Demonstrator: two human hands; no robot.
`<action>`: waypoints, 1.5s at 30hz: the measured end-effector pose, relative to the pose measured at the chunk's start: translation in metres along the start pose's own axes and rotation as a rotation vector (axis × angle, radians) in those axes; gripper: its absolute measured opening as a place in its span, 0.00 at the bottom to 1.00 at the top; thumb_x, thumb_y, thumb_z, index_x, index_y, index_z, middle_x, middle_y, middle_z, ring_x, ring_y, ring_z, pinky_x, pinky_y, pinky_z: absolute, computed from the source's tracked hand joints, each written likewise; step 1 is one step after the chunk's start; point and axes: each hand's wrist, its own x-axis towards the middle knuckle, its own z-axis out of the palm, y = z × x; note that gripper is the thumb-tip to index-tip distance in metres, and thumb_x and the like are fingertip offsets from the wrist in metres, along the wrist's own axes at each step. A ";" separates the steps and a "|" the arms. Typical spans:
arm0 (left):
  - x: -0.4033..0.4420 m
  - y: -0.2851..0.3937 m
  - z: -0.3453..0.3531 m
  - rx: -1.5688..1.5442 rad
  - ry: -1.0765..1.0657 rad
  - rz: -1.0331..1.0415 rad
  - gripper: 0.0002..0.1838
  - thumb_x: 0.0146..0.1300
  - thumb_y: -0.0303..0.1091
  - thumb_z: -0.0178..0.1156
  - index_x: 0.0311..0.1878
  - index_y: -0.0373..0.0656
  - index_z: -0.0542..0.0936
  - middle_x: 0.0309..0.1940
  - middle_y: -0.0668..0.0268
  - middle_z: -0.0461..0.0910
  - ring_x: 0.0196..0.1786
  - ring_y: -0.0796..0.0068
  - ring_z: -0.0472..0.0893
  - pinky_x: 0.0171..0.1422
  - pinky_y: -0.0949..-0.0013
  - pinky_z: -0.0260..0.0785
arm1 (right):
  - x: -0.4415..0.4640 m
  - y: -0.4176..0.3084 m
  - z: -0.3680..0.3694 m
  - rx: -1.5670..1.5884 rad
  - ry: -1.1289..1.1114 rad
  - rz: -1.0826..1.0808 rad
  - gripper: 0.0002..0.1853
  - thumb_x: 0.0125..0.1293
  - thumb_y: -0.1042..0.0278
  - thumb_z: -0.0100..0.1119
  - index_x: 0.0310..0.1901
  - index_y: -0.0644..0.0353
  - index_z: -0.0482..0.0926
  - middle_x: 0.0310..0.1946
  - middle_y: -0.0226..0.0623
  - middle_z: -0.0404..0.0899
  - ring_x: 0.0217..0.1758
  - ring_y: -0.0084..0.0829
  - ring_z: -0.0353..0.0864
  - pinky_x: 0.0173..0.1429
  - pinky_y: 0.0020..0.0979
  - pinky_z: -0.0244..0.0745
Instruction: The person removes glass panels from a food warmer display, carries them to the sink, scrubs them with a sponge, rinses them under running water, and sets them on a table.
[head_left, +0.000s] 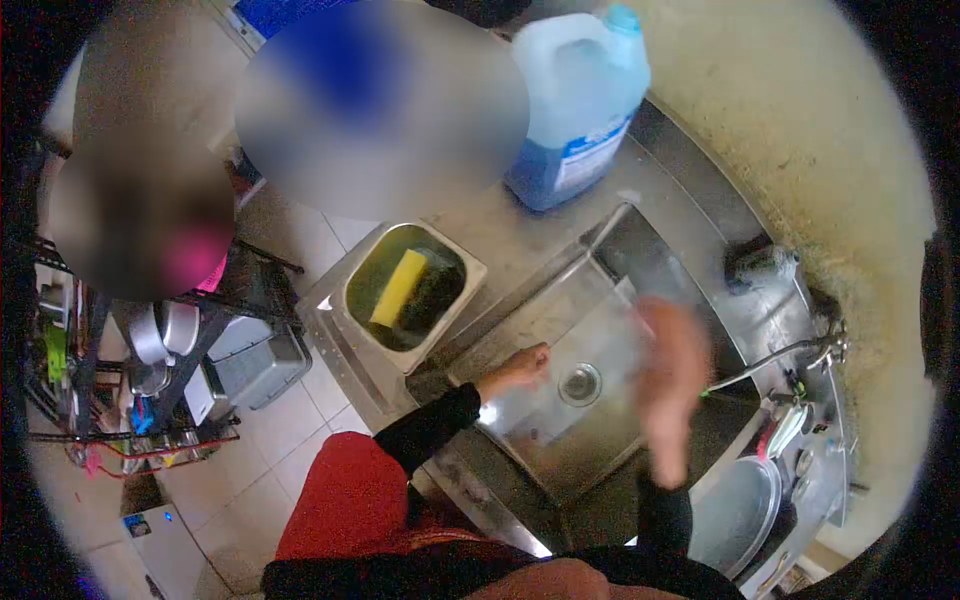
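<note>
Below me is a metal sink [600, 440] with a round drain [580, 385] in its floor. My left hand [520, 368] is over the sink's left part, fingers curled in; whatever they hold, if anything, is hidden. On the other side, my right hand [675, 370] is smeared by motion, so its fingers cannot be made out. A small pale patch [625, 291] shows near it, too blurred to name. Left of the sink, a square metal container [470, 290] holds dark liquid and a yellow block [399, 288] that looks like a sponge.
A big jug of blue liquid [575, 110] stands behind the sink. A faucet [770, 265] and a thin hose [765, 365] are at the right. A round metal lid or tray [735, 515] lies front right. A rack with pans [150, 330] stands left, with a blurred person [150, 200] nearby.
</note>
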 end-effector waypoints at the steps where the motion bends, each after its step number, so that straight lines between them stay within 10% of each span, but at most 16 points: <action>1: -0.001 0.002 0.003 0.073 0.019 0.040 0.10 0.60 0.36 0.50 0.34 0.37 0.69 0.31 0.60 0.74 0.29 0.71 0.77 0.25 0.64 0.69 | 0.012 -0.041 0.061 0.098 -0.221 -0.227 0.18 0.57 0.68 0.48 0.50 0.60 0.69 0.48 0.36 0.70 0.50 0.36 0.69 0.50 0.34 0.66; 5: -0.003 -0.005 0.007 0.157 0.062 0.154 0.10 0.60 0.36 0.49 0.35 0.38 0.69 0.31 0.60 0.74 0.30 0.70 0.77 0.25 0.64 0.69 | 0.006 -0.114 0.250 -0.042 -0.706 -0.925 0.19 0.60 0.54 0.49 0.52 0.45 0.68 0.56 0.32 0.64 0.58 0.37 0.64 0.51 0.40 0.68; 8: -0.005 -0.009 0.006 0.172 0.072 0.200 0.10 0.60 0.37 0.49 0.35 0.38 0.69 0.32 0.60 0.75 0.30 0.70 0.77 0.25 0.63 0.70 | -0.008 -0.114 0.264 -0.510 -0.650 -0.926 0.14 0.50 0.71 0.48 0.40 0.59 0.75 0.35 0.43 0.74 0.43 0.35 0.74 0.42 0.37 0.71; 10: -0.006 -0.010 0.007 0.177 0.075 0.227 0.11 0.60 0.37 0.49 0.36 0.38 0.69 0.32 0.60 0.75 0.30 0.70 0.77 0.26 0.63 0.70 | 0.006 -0.134 0.290 -0.520 -1.101 -0.549 0.13 0.47 0.72 0.50 0.38 0.60 0.74 0.37 0.43 0.74 0.43 0.34 0.74 0.40 0.40 0.72; 14: 0.001 -0.013 0.011 0.181 0.089 0.280 0.11 0.60 0.37 0.49 0.37 0.38 0.70 0.32 0.60 0.75 0.30 0.69 0.78 0.26 0.63 0.70 | 0.023 -0.137 0.269 -0.425 -1.214 -0.384 0.15 0.48 0.72 0.50 0.41 0.58 0.74 0.39 0.43 0.74 0.45 0.38 0.73 0.44 0.39 0.70; 17: 0.003 -0.021 0.013 0.204 0.103 0.309 0.11 0.60 0.38 0.49 0.37 0.39 0.70 0.32 0.59 0.75 0.31 0.69 0.78 0.26 0.62 0.70 | 0.030 -0.123 0.236 0.005 -0.748 -0.658 0.16 0.49 0.73 0.50 0.43 0.54 0.74 0.40 0.41 0.74 0.46 0.41 0.71 0.49 0.39 0.67; 19: 0.004 -0.024 0.014 0.218 0.096 0.314 0.11 0.60 0.38 0.49 0.38 0.39 0.70 0.33 0.59 0.75 0.31 0.69 0.78 0.27 0.62 0.70 | 0.040 -0.130 0.222 0.428 -0.766 -0.348 0.17 0.51 0.72 0.51 0.45 0.53 0.73 0.41 0.40 0.74 0.49 0.43 0.70 0.53 0.37 0.64; 23: 0.011 -0.040 0.020 0.316 0.119 0.370 0.12 0.60 0.39 0.48 0.39 0.39 0.70 0.33 0.59 0.75 0.31 0.69 0.78 0.27 0.61 0.70 | 0.053 -0.137 0.196 0.212 -0.652 -0.156 0.16 0.47 0.70 0.52 0.41 0.54 0.75 0.40 0.43 0.75 0.47 0.44 0.71 0.52 0.40 0.63; 25: 0.029 -0.072 0.034 0.477 0.185 0.513 0.12 0.60 0.39 0.48 0.39 0.39 0.71 0.33 0.59 0.75 0.32 0.68 0.78 0.27 0.61 0.70 | 0.051 -0.122 0.175 0.338 -0.152 -0.226 0.13 0.51 0.71 0.55 0.41 0.59 0.74 0.37 0.44 0.74 0.45 0.44 0.71 0.49 0.37 0.65; 28: 0.057 -0.112 0.040 0.676 0.295 0.718 0.13 0.60 0.39 0.48 0.40 0.40 0.71 0.34 0.59 0.75 0.32 0.68 0.78 0.28 0.61 0.71 | 0.027 -0.069 0.110 0.471 0.002 0.190 0.10 0.55 0.77 0.51 0.40 0.65 0.74 0.37 0.45 0.76 0.38 0.36 0.77 0.41 0.31 0.69; 31: 0.012 -0.020 0.002 -0.419 -0.129 -0.226 0.17 0.62 0.45 0.44 0.45 0.41 0.71 0.34 0.60 0.77 0.26 0.69 0.77 0.28 0.63 0.71 | -0.045 0.029 0.067 0.206 0.188 0.377 0.21 0.55 0.77 0.47 0.53 0.62 0.66 0.40 0.47 0.75 0.44 0.42 0.74 0.49 0.34 0.68; 34: 0.015 -0.029 -0.007 -0.428 -0.232 -0.187 0.20 0.63 0.47 0.40 0.45 0.40 0.71 0.33 0.61 0.77 0.25 0.70 0.77 0.29 0.66 0.71 | -0.165 0.097 0.059 -0.002 0.012 0.739 0.22 0.54 0.75 0.47 0.54 0.63 0.64 0.44 0.49 0.73 0.46 0.41 0.73 0.48 0.34 0.67; 37: 0.012 -0.019 -0.006 -0.344 -0.122 -0.228 0.21 0.64 0.48 0.39 0.45 0.41 0.71 0.31 0.61 0.78 0.23 0.71 0.76 0.28 0.70 0.70 | -0.244 0.071 0.106 -0.364 -0.433 0.617 0.24 0.51 0.72 0.50 0.53 0.64 0.65 0.46 0.50 0.70 0.42 0.40 0.73 0.43 0.35 0.67; 40: 0.010 -0.009 -0.006 -0.264 -0.058 -0.324 0.22 0.63 0.50 0.40 0.46 0.42 0.70 0.31 0.60 0.77 0.24 0.71 0.77 0.28 0.71 0.70 | -0.229 0.085 0.154 -0.574 -0.597 0.431 0.26 0.48 0.68 0.52 0.51 0.66 0.66 0.48 0.51 0.68 0.39 0.39 0.73 0.39 0.35 0.67; 42: 0.018 -0.033 -0.013 -0.324 -0.077 -0.347 0.23 0.62 0.52 0.40 0.46 0.42 0.70 0.32 0.60 0.78 0.24 0.70 0.77 0.28 0.72 0.70 | -0.190 0.164 0.166 -0.625 -0.842 0.740 0.24 0.48 0.66 0.52 0.47 0.70 0.68 0.44 0.52 0.71 0.36 0.37 0.72 0.37 0.33 0.66; 45: 0.017 -0.029 -0.014 -0.313 -0.098 -0.360 0.27 0.61 0.57 0.37 0.47 0.43 0.70 0.32 0.60 0.78 0.25 0.68 0.79 0.28 0.73 0.70 | -0.234 0.246 0.114 -0.665 -0.601 0.721 0.20 0.50 0.66 0.51 0.44 0.68 0.70 0.34 0.45 0.74 0.33 0.30 0.73 0.36 0.31 0.66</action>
